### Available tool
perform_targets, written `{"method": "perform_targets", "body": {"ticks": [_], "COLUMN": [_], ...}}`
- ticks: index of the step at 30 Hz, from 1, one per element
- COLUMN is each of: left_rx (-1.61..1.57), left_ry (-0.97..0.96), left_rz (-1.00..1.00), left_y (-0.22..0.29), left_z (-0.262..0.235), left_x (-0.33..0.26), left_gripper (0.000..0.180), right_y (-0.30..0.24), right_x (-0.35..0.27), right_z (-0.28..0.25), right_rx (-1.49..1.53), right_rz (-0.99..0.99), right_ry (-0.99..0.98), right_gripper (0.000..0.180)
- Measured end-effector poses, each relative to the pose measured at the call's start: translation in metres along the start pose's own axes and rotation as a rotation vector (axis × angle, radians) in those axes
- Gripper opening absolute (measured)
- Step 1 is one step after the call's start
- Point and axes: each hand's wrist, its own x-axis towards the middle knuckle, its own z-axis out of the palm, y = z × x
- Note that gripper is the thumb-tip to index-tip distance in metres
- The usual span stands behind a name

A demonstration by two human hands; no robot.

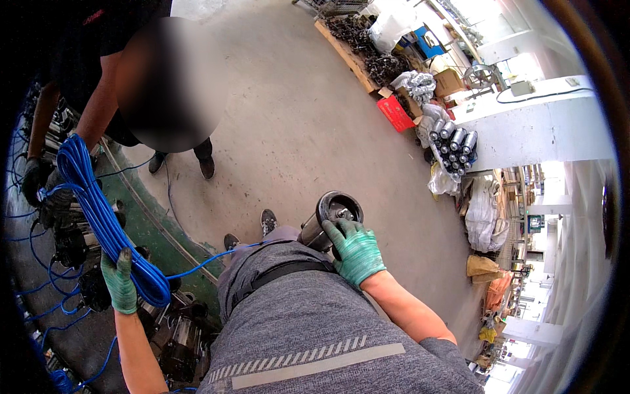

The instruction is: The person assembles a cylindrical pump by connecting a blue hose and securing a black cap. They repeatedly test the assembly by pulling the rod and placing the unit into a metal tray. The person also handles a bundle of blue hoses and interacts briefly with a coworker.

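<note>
Gripping two things at once: left hand (pixel 119 284), in a green glove, is closed around the lower loops of a blue cable coil (pixel 98 210), held up at the person's left side. Right hand (pixel 356 251), also green-gloved, is clamped on a dark metal cylinder (pixel 326 220), pressed against the hip, open round end facing up and away. Hands well apart, one on each side of the body.

A loose strand of the blue cable runs from the coil across toward the grey shirt (pixel 308 328), passing near the cylinder.

Coil's upper end lies beside a co-worker's black-gloved hand (pixel 34 180); can't tell if that hand grips it. Co-worker stands at upper left in dark clothes, shoes on the concrete floor (pixel 295 118).

Below left: a round green-edged bench (pixel 147 223) loaded with dark pump-like units (pixel 177 328) and more blue cable.

Further out, right side: a stack of silver cylinders (pixel 453 148) lying on their sides, a red box (pixel 395 113), cardboard boxes, white sacks, a wooden pallet (pixel 344 56) carrying dark metal parts.
</note>
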Motion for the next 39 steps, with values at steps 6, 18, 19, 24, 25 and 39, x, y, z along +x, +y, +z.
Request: {"method": "perform_targets", "body": {"ticks": [6, 18, 19, 24, 25, 39], "left_rx": [0.032, -0.018, -0.029, -0.032, -0.033, -0.068], "left_ry": [-0.011, -0.049, -0.041, -0.052, -0.057, -0.029], "left_rz": [0.025, -0.005, 0.005, 0.000, -0.008, -0.031], "left_y": [-0.007, 0.007, 0.009, 0.008, 0.008, 0.007], "left_z": [-0.006, 0.000, 0.002, 0.001, 0.000, 0.004], "left_x": [0.003, 0.001, 0.000, -0.001, -0.001, -0.002], "left_gripper": [0.042, 0.056, 0.055, 0.047, 0.046, 0.047], "right_y": [-0.002, -0.004, -0.004, -0.005, -0.006, -0.008], "right_x": [-0.001, -0.002, -0.002, 0.000, 0.000, 0.002], "right_z": [-0.002, 0.000, 0.000, 0.001, 0.001, -0.002], "right_rx": [0.025, 0.012, 0.011, -0.004, 0.000, 0.001], "right_rz": [-0.075, -0.131, -0.129, -0.126, -0.125, -0.137], "right_ry": [0.023, 0.027, 0.027, 0.034, 0.035, 0.031], "right_gripper": [0.072, 0.066, 0.066, 0.064, 0.063, 0.066]}}
